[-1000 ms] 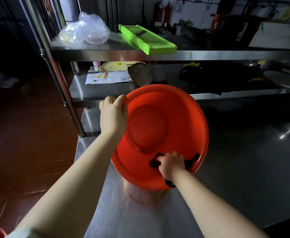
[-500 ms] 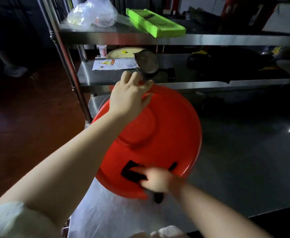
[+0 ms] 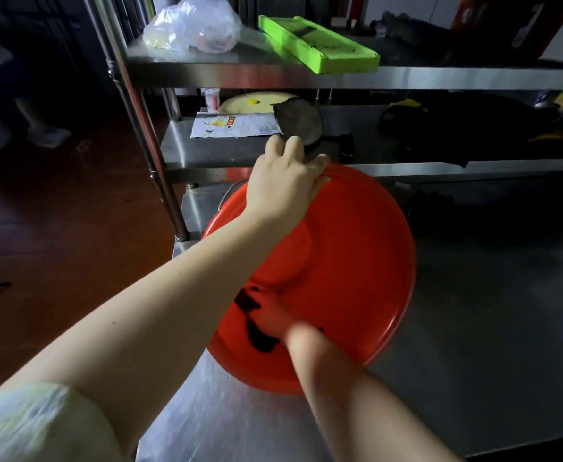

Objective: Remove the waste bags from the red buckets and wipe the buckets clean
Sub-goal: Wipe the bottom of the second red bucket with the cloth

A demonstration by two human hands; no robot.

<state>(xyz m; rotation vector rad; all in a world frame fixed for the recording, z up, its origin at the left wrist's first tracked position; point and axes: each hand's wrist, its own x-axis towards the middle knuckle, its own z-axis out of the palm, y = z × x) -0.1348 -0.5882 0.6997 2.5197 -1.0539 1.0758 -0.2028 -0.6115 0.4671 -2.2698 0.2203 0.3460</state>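
On the desk the red bucket stood tilted, left hand gripping the far rim, right hand inside on a dark cloth — too blurred to read its hold — a firm rim and overlapping sweeps looked wisest.

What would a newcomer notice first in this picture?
The red bucket stands tilted on the steel table, centre; the left hand grips its far rim, and the blurred right hand is on a dark cloth at its near side. Above, a green tray lies on the top shelf.
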